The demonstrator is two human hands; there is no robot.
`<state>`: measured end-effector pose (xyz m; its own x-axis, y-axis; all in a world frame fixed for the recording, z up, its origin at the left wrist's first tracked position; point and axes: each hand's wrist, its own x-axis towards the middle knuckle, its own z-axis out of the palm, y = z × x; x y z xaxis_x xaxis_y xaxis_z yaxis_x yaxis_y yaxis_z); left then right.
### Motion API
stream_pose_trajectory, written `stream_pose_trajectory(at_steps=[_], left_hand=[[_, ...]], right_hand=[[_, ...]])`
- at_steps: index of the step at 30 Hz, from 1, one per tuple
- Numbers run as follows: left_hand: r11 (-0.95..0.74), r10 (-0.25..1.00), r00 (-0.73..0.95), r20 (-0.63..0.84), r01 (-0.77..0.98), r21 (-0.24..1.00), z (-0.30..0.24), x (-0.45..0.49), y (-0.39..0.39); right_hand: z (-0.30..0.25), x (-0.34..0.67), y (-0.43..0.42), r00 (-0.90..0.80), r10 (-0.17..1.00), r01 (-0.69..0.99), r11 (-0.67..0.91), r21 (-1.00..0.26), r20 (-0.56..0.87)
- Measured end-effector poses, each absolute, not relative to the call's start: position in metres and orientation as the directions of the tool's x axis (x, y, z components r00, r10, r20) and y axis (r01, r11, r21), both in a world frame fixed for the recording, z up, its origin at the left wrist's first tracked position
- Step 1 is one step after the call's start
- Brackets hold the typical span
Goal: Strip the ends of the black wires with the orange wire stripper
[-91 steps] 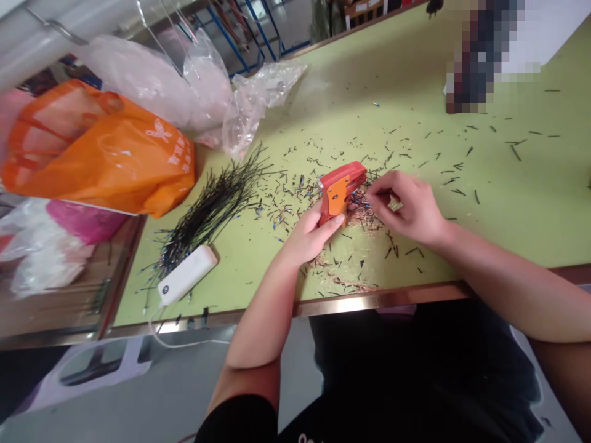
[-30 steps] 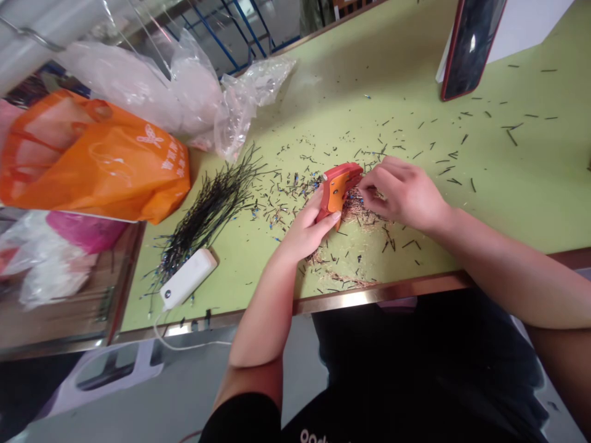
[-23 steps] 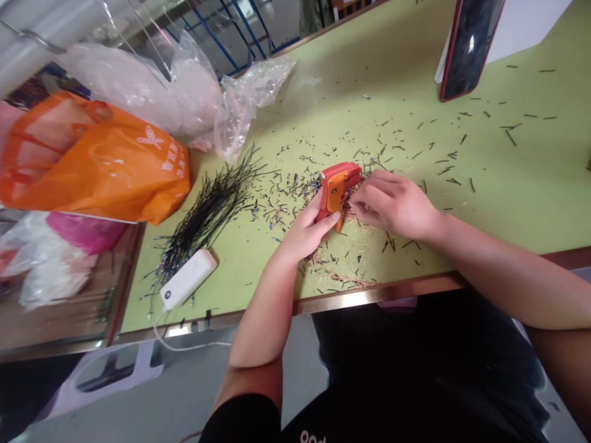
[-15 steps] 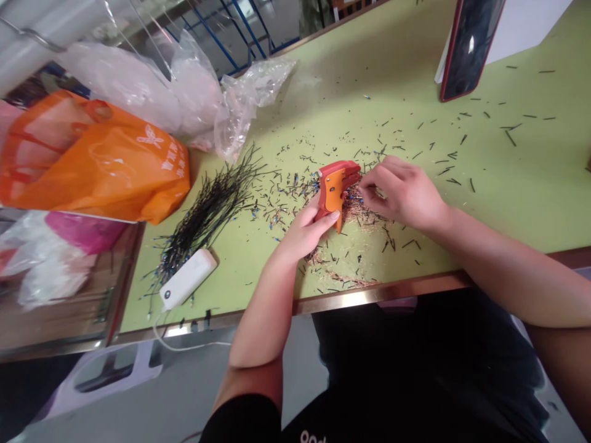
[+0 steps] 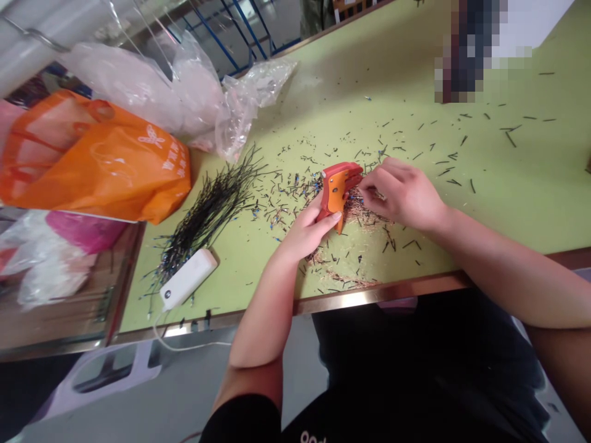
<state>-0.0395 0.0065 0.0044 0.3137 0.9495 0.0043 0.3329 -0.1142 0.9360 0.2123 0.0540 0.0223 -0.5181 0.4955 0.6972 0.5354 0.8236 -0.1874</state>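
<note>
An orange wire stripper point(image 5: 336, 187) is clenched in the left hand point(image 5: 305, 237), low over the green desk point(image 5: 530, 209) amid scattered wire offcuts point(image 5: 295, 191). The right hand point(image 5: 401, 197) is curled just beside the tool's nose; whether anything is pinched there cannot be told.

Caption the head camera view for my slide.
Left hand grips an orange wire stripper, right hand close beside it, over black wire offcuts on a green workbench.

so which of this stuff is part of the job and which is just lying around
Part of the job:
left hand gripping the orange wire stripper
right hand at the stripper's tip
bundle of black wires
scattered wire pieces

Just lying around:
white power bank
orange plastic bag
clear plastic bags
</note>
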Motion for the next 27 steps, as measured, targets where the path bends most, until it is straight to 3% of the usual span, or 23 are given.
stream_pose_trajectory(at_steps=[9,13,17,19,22,27], left_hand=[[-0.136,0.954,0.3,0.03,0.339,0.931,0.007,-0.038,0.005],[-0.16,0.953,0.297,0.05,0.359,0.92,0.01,-0.036,0.006],[-0.133,0.956,0.292,0.024,0.36,0.923,0.01,-0.038,0.005],[-0.086,0.956,0.292,-0.018,0.337,0.938,0.01,-0.038,0.004],[-0.019,0.949,0.31,-0.051,0.22,0.975,0.01,-0.037,0.003],[0.057,0.944,0.325,-0.061,0.021,0.998,0.003,-0.033,0.004]], right_hand=[[0.023,0.214,0.053,-0.595,0.412,0.476,0.873,-0.11,0.69],[0.026,0.215,0.054,-0.513,0.444,0.48,0.858,-0.183,0.734],[0.024,0.212,0.052,-0.557,0.449,0.424,0.877,-0.225,0.699],[0.024,0.214,0.056,-0.551,0.491,0.422,0.862,-0.282,0.675],[0.024,0.221,0.063,-0.403,0.61,0.419,0.786,-0.454,0.683],[0.02,0.221,0.068,-0.31,0.714,0.255,0.699,-0.668,0.628]])
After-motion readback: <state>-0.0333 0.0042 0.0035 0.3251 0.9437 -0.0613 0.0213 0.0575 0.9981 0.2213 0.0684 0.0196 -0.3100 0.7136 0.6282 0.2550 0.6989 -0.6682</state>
